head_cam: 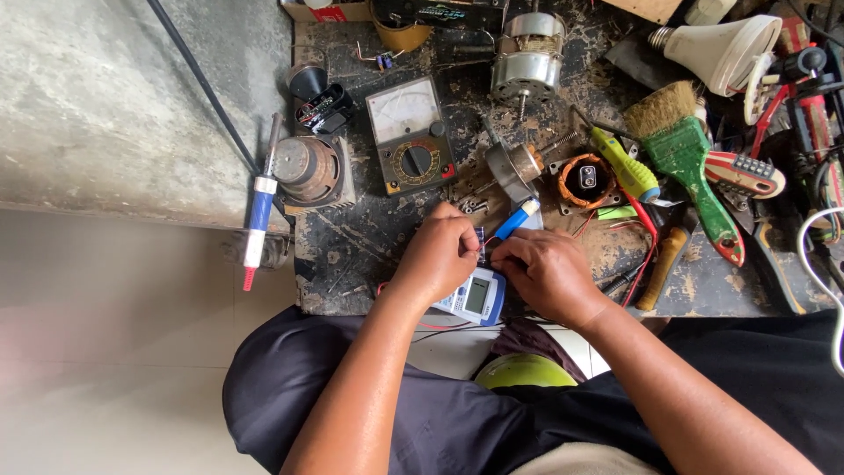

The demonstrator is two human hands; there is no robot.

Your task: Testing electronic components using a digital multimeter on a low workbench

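My left hand and my right hand meet over the near edge of a scarred wooden board. Between their fingertips they pinch a small dark component; what each finger grips is partly hidden. A blue-handled tool sticks out from my right hand's fingers. Under both hands lies a small white and blue digital meter with thin red wires running from it.
An analog meter lies behind my hands. Further back are a motor, a copper coil stator, a yellow-green screwdriver, a green brush and a solder sucker. A bulb and tangled tools fill the right side.
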